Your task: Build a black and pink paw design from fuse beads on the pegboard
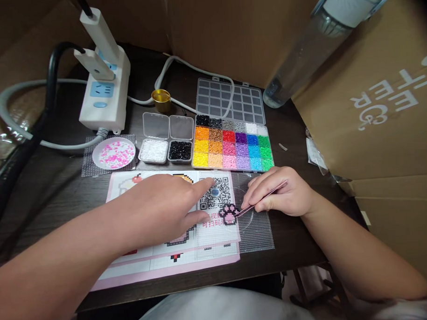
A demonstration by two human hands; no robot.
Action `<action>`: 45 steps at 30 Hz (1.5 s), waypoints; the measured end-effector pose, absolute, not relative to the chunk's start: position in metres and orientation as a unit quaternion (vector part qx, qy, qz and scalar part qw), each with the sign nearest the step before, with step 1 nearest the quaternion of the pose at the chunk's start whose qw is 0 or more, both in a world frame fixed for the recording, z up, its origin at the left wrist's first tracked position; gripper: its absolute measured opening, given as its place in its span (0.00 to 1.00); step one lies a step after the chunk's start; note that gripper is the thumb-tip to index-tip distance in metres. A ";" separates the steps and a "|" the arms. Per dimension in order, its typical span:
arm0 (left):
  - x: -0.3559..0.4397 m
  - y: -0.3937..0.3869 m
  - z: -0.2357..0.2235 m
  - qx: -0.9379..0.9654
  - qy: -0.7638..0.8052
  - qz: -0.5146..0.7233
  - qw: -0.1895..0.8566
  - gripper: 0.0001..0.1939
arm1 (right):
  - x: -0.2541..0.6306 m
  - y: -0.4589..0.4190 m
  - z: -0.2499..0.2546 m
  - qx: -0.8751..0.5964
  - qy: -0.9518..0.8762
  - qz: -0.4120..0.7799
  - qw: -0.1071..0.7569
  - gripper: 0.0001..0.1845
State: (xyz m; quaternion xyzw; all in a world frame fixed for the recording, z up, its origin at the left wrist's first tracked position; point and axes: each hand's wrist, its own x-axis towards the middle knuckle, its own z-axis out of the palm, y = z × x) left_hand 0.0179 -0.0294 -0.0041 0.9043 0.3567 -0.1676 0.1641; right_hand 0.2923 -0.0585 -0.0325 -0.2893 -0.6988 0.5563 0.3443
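Observation:
My right hand (281, 190) pinches a pair of tweezers (262, 200), whose tips reach the right side of a pink and black paw made of fuse beads (229, 214). The paw sits on a clear pegboard (261, 233) that partly overlaps printed pattern sheets (133, 270). Above the sheets hovers or rests my left hand (176, 203), with index finger and thumb stretched apart and nothing between them; its other fingers are hidden. The index fingertip is near a printed QR code (214, 192). Whether this hand touches the sheet I cannot tell.
Behind the sheets stand a sorted bead box (234, 143), small cases of white beads (153, 150) and black beads (180, 151), and a dish of pink beads (114, 153). A power strip (106, 98), gold cup (161, 100) and water bottle (301, 59) stand farther back, before cardboard walls (230, 33).

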 end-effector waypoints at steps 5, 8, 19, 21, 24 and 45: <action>0.018 -0.030 0.001 0.900 0.349 -0.189 0.181 0.34 | 0.293 -0.063 -0.036 -0.360 -0.617 0.576 0.397 0.06; 0.016 -0.031 0.004 0.895 0.358 -0.181 0.195 0.33 | 0.289 -0.062 -0.039 -0.465 -0.578 0.472 0.475 0.07; 0.016 -0.032 0.005 0.895 0.363 -0.169 0.198 0.31 | 0.268 -0.056 -0.035 -0.593 -0.562 0.317 0.481 0.07; 0.016 -0.032 0.005 0.893 0.365 -0.168 0.202 0.30 | 0.269 -0.055 -0.035 -0.597 -0.559 0.318 0.480 0.07; 0.015 -0.031 0.004 0.895 0.361 -0.168 0.202 0.32 | 0.269 -0.054 -0.035 -0.602 -0.556 0.319 0.476 0.08; 0.015 -0.032 0.007 0.898 0.363 -0.155 0.193 0.29 | 0.268 -0.052 -0.033 -0.606 -0.558 0.320 0.467 0.08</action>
